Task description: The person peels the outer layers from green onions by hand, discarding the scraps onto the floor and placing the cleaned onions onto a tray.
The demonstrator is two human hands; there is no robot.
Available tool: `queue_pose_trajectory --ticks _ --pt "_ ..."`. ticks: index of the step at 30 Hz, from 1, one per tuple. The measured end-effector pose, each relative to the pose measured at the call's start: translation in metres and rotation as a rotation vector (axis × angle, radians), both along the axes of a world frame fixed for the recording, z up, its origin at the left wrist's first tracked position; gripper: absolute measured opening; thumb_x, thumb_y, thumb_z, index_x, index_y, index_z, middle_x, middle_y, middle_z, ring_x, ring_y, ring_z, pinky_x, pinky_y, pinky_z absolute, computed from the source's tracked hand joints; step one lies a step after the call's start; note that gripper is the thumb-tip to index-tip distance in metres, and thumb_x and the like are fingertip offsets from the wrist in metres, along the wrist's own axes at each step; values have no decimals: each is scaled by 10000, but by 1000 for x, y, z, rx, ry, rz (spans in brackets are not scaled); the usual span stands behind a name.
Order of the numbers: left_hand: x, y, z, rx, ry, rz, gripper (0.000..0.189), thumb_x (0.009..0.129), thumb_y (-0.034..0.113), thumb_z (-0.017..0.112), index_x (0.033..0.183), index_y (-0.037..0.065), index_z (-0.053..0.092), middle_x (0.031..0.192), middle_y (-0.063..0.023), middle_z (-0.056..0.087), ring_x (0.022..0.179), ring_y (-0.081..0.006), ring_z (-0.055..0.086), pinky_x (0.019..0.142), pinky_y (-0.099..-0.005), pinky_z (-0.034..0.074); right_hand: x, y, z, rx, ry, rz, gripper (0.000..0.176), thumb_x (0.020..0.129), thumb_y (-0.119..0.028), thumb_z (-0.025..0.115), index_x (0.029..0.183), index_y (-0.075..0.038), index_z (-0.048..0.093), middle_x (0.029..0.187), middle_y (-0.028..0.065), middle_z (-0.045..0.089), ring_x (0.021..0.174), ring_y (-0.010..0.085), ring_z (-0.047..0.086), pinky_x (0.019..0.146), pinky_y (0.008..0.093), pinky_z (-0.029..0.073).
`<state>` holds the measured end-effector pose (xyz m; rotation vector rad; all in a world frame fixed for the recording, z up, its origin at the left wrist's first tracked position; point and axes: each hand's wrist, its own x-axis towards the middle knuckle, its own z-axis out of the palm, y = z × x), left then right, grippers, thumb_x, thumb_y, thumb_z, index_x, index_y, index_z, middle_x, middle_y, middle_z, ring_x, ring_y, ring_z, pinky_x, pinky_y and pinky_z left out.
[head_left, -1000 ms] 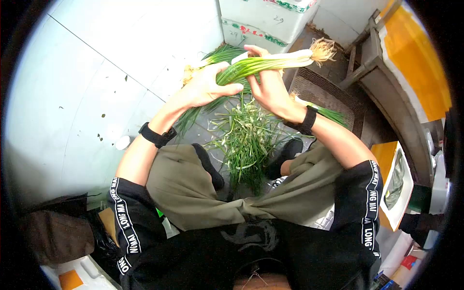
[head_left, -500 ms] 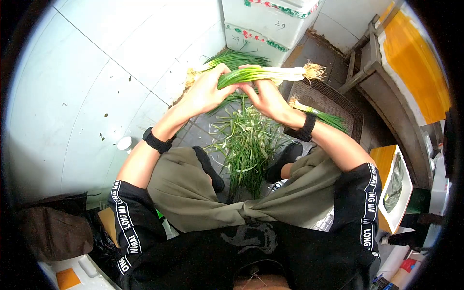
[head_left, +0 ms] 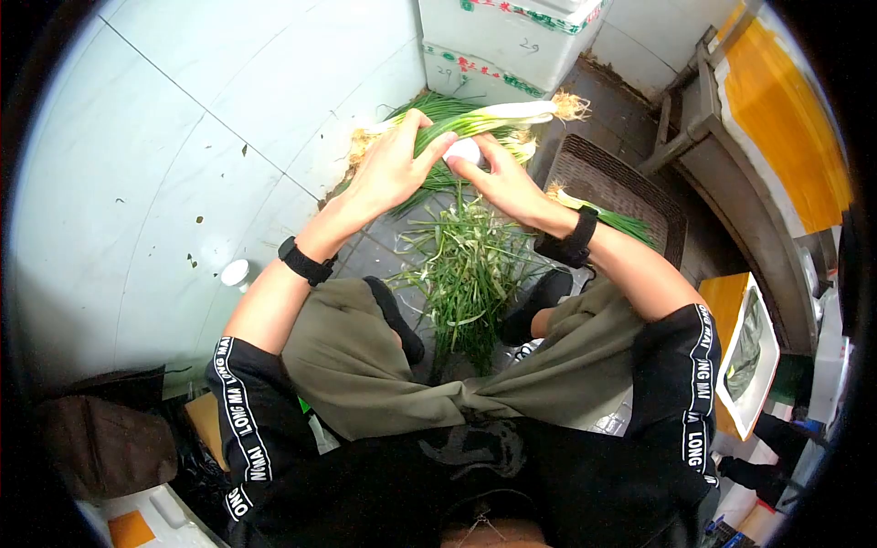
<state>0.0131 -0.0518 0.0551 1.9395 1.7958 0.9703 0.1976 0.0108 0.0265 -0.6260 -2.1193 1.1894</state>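
Note:
My left hand (head_left: 391, 169) is wrapped round the green leaves of a bunch of scallions (head_left: 512, 113), its white stems and roots pointing right. Close beside it, my right hand (head_left: 507, 183) grips a small white round thing (head_left: 463, 152) that looks like a roll, below the scallion stems. More scallions (head_left: 448, 108) lie behind my hands, partly hidden by them. Beneath, on the floor between my feet, sits a heap of loose green leaves and peelings (head_left: 470, 274). A smaller scallion bundle (head_left: 598, 212) rests on a brown woven-look tray to the right of my right wrist.
White foam boxes (head_left: 484, 55) are stacked at the back against the tiled wall (head_left: 164, 155). The brown tray (head_left: 678, 219) stands on the right, near a metal-framed table (head_left: 713, 119). Nearer on the right is an open foam box (head_left: 758, 402) with a plastic bag inside.
The scallion bunch has shifted slightly left and up in my left hand. My right hand has come below the stems, and the white round thing in it now shows.

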Motion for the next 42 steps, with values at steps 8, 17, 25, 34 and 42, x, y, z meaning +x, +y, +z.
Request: queue_pose_trajectory --ticks 8,17,25,34,42 --pt "6 -10 6 154 47 -50 344 1006 318 534 1125 -2 486 831 -247 621 865 -433 624 736 -494 454 1 7 3 -376 65 -7 472 1008 -417 536 1202 12 580 1080 75 603 952 146 542 861 302 434" --pt "9 -4 -2 251 68 4 288 992 270 556 1099 5 522 886 -227 625 836 -427 596 740 -477 452 0 -9 4 -18 5 -138 381 989 -343 599 1113 17 600 899 69 581 822 139 544 748 309 461" --pt "10 -7 11 329 22 -64 282 1001 259 538 1109 -1 547 957 -186 631 901 -343 613 776 -411 473 -2 3 16 -24 157 -115 405 1015 -362 544 1151 18 576 983 96 599 866 159 544 803 317 452" --pt "-17 -1 6 -326 -572 -267 558 979 343 605 1419 26 477 1283 -113 587 1173 -178 545 986 -349 469 7 17 9 480 -80 143 533 914 -309 671 1342 -30 519 1406 254 404 1320 422 425 1099 459 373" --pt "-16 9 -9 -190 -506 -390 547 896 200 720 1358 -7 514 1229 -100 644 1179 -190 571 1043 -362 437 6 20 6 510 -166 100 489 909 -358 673 1256 -24 590 1311 206 461 1138 386 560 961 428 478"
